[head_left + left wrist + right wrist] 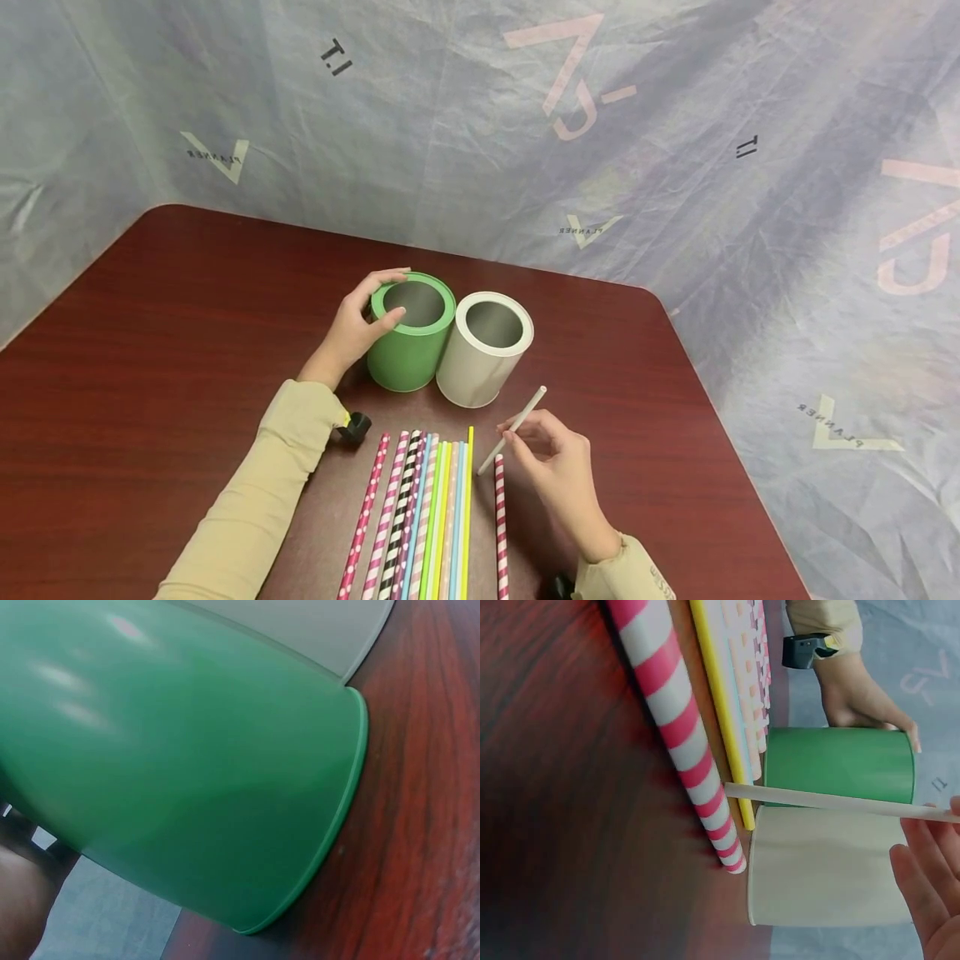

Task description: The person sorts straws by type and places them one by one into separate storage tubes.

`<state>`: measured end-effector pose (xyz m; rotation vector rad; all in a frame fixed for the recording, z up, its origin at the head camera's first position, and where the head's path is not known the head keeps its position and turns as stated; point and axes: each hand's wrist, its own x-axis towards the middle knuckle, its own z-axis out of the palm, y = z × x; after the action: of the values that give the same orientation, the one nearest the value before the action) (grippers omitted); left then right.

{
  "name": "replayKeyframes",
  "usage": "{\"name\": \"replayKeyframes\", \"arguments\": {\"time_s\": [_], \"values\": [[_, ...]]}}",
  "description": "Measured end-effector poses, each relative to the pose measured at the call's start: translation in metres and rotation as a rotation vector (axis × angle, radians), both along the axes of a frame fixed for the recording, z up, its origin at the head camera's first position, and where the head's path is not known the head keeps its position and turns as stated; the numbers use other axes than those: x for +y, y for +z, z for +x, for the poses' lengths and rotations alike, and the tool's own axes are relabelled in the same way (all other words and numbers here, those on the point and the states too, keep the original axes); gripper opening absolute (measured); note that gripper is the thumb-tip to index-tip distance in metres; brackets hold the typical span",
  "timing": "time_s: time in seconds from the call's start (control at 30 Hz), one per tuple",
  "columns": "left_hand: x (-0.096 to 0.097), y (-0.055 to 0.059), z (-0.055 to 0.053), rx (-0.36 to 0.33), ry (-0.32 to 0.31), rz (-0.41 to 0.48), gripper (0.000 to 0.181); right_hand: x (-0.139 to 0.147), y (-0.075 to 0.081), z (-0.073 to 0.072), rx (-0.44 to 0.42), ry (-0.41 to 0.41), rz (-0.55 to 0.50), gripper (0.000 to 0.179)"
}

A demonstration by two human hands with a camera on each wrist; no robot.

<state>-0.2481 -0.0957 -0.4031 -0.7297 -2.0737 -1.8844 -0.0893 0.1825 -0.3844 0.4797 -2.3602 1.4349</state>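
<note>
Pale printed sheet (pixel 450 125) hangs behind the dark red-brown table (pixel 187 333). Green can (pixel 405 358) stands upright directly beside white can (pixel 472 375); both open-topped. Left hand (pixel 356 321) grips the green can at its rim. Right hand (pixel 558 467) pinches white straw (pixel 531 407) between thumb and fingertips. Row of patterned straws (pixel 422 517) lies before the cans; red-and-white striped straw (pixel 501 525) lies apart, to its right. White straw is held tilted over the gap between these; contact with the table cannot be determined.

Straws (pixel 432 517) before two cans (pixel 411 362)
</note>
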Motion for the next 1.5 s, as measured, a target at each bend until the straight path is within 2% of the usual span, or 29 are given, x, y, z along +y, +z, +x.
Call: {"name": "replayKeyframes", "arguments": {"time_s": [0.17, 0.33, 0.57, 0.73, 0.9, 1.1, 1.17, 1.33, 1.4, 1.5], "values": [[-0.001, 0.000, 0.001, -0.007, 0.001, -0.006, 0.049, 0.001, 0.013, -0.008, 0.011, -0.026, 0.015, 0.010], [-0.001, 0.001, 0.001, -0.008, -0.013, -0.004, 0.051, -0.002, 0.043, -0.022, 0.002, -0.026, -0.042, 0.005], [-0.002, -0.002, 0.001, -0.001, -0.018, 0.001, 0.053, -0.013, 0.091, -0.043, 0.031, -0.004, -0.267, 0.012], [-0.003, -0.003, 0.000, 0.012, -0.022, 0.012, 0.052, -0.029, 0.110, -0.059, 0.067, 0.011, -0.396, 0.015], [-0.002, -0.002, 0.001, -0.002, -0.029, 0.017, 0.054, -0.048, 0.113, -0.075, 0.120, 0.003, -0.448, 0.016], [-0.003, -0.002, 0.000, 0.008, -0.029, 0.015, 0.053, -0.067, 0.108, -0.093, 0.173, -0.025, -0.394, 0.015], [-0.003, 0.002, 0.003, 0.005, -0.026, 0.007, 0.052, -0.072, 0.103, -0.098, 0.180, -0.031, -0.366, 0.014], [-0.001, 0.020, 0.017, -0.018, -0.021, -0.018, 0.053, -0.081, 0.092, -0.106, 0.154, -0.069, -0.243, 0.011], [-0.001, 0.019, 0.015, -0.020, -0.016, -0.023, 0.054, -0.084, 0.088, -0.108, 0.124, -0.088, -0.189, 0.009], [-0.001, 0.010, 0.008, -0.019, -0.007, -0.023, 0.055, -0.088, 0.083, -0.108, 0.082, -0.096, -0.139, 0.007]]}}
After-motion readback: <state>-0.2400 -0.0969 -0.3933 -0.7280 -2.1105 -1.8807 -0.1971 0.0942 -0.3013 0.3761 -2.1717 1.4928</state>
